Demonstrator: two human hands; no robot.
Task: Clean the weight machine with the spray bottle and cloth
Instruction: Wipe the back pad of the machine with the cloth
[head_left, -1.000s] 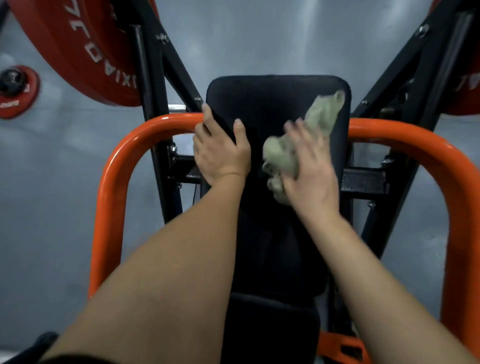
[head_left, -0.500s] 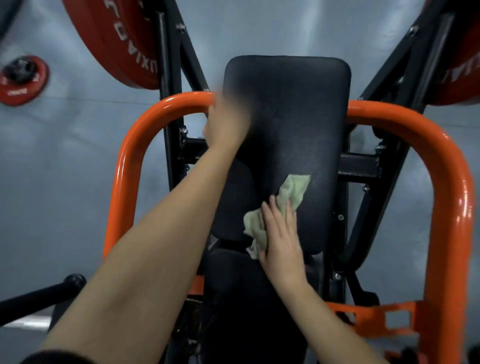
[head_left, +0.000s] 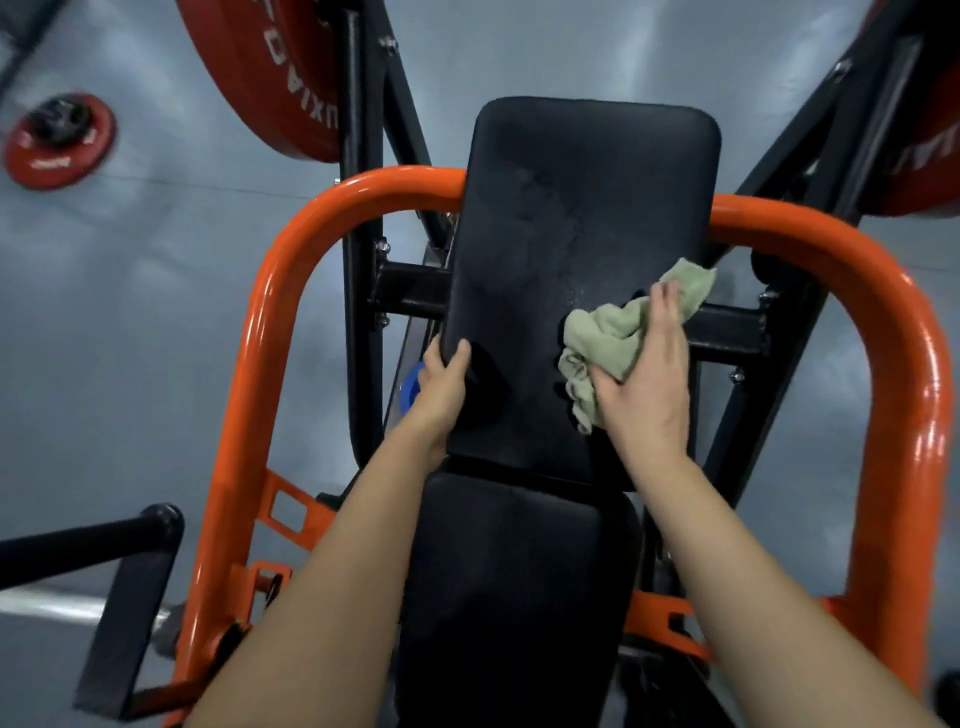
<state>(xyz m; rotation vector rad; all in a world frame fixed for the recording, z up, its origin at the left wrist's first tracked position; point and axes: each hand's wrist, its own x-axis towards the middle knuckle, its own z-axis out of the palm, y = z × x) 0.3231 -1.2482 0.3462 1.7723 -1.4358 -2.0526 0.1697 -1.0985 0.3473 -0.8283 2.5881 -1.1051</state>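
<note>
1. Cloth contact: the right hand (head_left: 647, 384) lies flat, fingers straight and close together. It presses the crumpled pale green cloth (head_left: 608, 332) against the right side of the black padded backrest (head_left: 571, 208), near its right edge.
2. Bracing: the left hand (head_left: 441, 384) is clamped on the left edge of the backrest, thumb on the front face and fingers wrapped behind. A firm grip here should stop the pad from rocking under wiping pressure.
3. Residue: faint wet streaks (head_left: 566, 244) show on the pad above the cloth. The next stroke should probably run upward through them.
4. Stroke pattern: use overlapping passes from edge to edge. Hold the palm over the bunched part so the loose corner does not trail.
5. Spray bottle: none can be identified. A round blue object (head_left: 410, 392) sits partly hidden behind the left hand, and it cannot be told what it is.
</note>
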